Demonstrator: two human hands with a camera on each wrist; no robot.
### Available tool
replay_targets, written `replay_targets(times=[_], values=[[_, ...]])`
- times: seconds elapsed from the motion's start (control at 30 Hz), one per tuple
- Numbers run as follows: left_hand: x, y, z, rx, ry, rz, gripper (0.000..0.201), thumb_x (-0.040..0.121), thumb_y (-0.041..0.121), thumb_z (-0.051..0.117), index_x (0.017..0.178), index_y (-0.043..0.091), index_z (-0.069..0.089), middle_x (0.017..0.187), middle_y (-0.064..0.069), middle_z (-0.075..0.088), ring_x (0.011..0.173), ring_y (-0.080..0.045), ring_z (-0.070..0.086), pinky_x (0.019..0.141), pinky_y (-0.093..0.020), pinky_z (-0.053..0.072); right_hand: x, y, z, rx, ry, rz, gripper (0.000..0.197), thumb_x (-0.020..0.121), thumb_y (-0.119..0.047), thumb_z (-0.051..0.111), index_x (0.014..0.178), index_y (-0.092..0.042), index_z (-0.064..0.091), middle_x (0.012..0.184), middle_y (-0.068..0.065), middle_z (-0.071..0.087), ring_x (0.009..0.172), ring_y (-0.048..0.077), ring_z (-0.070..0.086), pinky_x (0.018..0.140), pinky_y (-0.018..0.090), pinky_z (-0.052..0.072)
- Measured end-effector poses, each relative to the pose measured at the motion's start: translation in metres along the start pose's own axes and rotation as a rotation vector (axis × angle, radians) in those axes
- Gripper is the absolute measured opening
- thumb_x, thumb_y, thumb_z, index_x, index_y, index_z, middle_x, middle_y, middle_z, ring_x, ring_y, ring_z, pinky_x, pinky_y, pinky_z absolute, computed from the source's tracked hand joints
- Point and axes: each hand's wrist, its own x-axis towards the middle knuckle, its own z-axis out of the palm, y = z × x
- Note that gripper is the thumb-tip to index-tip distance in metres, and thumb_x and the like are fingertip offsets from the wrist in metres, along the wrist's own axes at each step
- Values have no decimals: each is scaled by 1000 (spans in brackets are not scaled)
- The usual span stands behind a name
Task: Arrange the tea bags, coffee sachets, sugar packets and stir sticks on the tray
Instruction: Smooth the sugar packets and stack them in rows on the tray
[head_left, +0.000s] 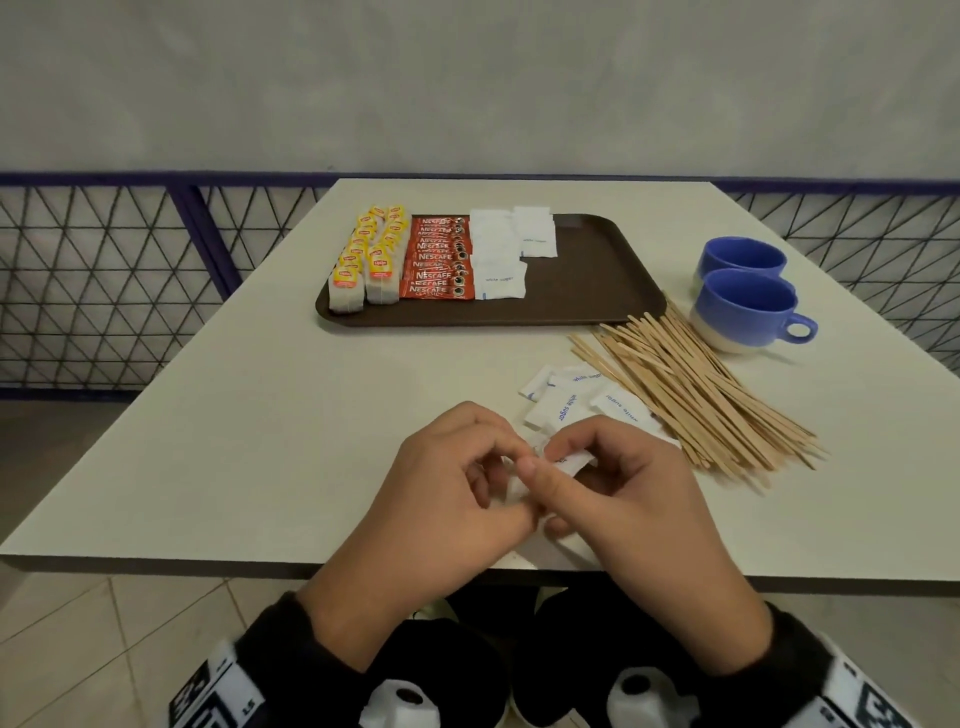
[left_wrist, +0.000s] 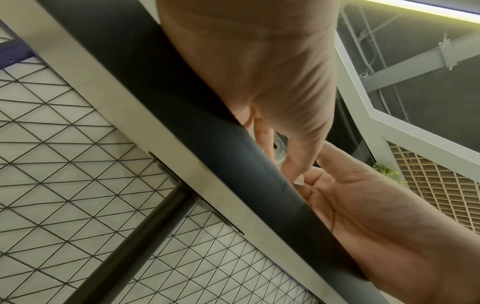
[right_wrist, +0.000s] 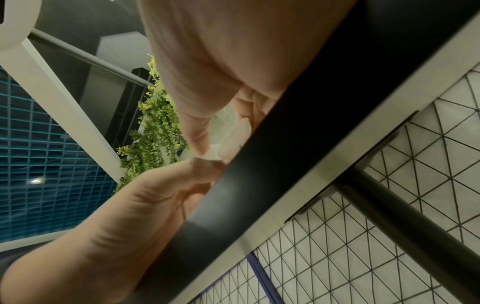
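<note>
Both hands meet near the table's front edge. My left hand (head_left: 493, 470) and right hand (head_left: 556, 480) pinch a small bunch of white sugar packets (head_left: 574, 459) between their curled fingers; most of the bunch is hidden. A sliver of packet (left_wrist: 280, 144) shows in the left wrist view, and a white corner (right_wrist: 215, 152) in the right wrist view. More loose sugar packets (head_left: 571, 400) lie just beyond the hands. Wooden stir sticks (head_left: 691, 395) are piled to their right. On the brown tray (head_left: 582, 291) stand rows of yellow tea bags (head_left: 366, 260), red coffee sachets (head_left: 441, 260) and sugar packets (head_left: 501, 254).
Two blue-and-white mugs (head_left: 743, 260) (head_left: 748, 312) stand right of the tray, behind the sticks. The tray's right half is bare. A wire-mesh railing (head_left: 104, 270) runs behind the table. The table edge (left_wrist: 233, 164) cuts across both wrist views.
</note>
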Motion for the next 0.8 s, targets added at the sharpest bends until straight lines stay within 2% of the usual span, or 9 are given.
replay_targets(times=[0.13, 0.2, 0.27, 0.37, 0.5, 0.6, 0.67, 0.73, 0.8], values=[[-3, 2, -6, -28, -81, 39, 18, 75, 26, 72, 92, 25, 77, 107, 9, 64, 89, -21, 65, 76, -32, 53, 4, 6, -1, -48, 1, 45, 17, 84, -11, 75, 86, -27, 68, 66, 8, 72, 60, 34, 68, 64, 55, 58], [-3, 1, -10, -59, 12, 24, 17, 78, 28, 68, 93, 26, 75, 112, 10, 63, 105, -17, 63, 87, -29, 51, 4, 7, -3, -87, -14, 42, 24, 85, -8, 71, 87, -31, 67, 72, 4, 74, 63, 27, 70, 69, 54, 59], [1, -2, -11, -96, 129, -72, 22, 80, 30, 70, 102, 31, 71, 115, 12, 64, 109, -13, 63, 92, -35, 53, 2, 6, -5, -71, -38, 24, 29, 87, -5, 69, 89, -34, 65, 79, 3, 74, 65, 25, 71, 71, 56, 59], [5, -2, -9, -239, 88, -207, 44, 76, 27, 81, 117, 35, 67, 113, 6, 69, 96, -19, 69, 89, -42, 59, -2, 4, -8, 38, -91, -5, 37, 91, 3, 65, 97, -33, 60, 91, 7, 75, 65, 26, 68, 70, 59, 58], [5, 2, -12, -359, -3, -238, 39, 81, -5, 78, 114, 14, 71, 97, -7, 78, 94, -30, 74, 86, -43, 61, -5, 4, -10, 119, -130, -31, 41, 93, 1, 65, 113, -34, 57, 94, 8, 76, 71, 27, 67, 71, 56, 57], [4, 2, -15, -390, 44, -216, 27, 80, -5, 77, 103, 8, 74, 93, -7, 79, 88, -30, 76, 79, -35, 63, -2, 6, -10, 111, -107, -35, 43, 88, -10, 78, 119, -33, 60, 95, 8, 75, 69, 35, 67, 69, 61, 58], [4, 4, -15, -400, 66, -210, 23, 79, -4, 78, 99, 5, 74, 91, -10, 79, 84, -32, 75, 76, -38, 62, 0, 8, -9, 88, -92, -36, 43, 85, -15, 81, 117, -36, 63, 89, 12, 73, 67, 36, 68, 68, 62, 57], [3, 5, -15, -378, 61, -210, 18, 80, 0, 78, 98, 4, 75, 89, -9, 78, 84, -32, 74, 74, -38, 62, 2, 10, -9, 89, -94, -34, 38, 86, -16, 81, 114, -36, 66, 86, 15, 72, 71, 40, 68, 68, 61, 58], [2, 6, -15, -371, 48, -203, 14, 85, 3, 74, 98, 3, 76, 89, -7, 79, 82, -25, 76, 71, -28, 62, 2, 11, -9, 176, -78, -7, 32, 85, -14, 79, 111, -30, 69, 86, 21, 71, 69, 39, 67, 64, 56, 60]])
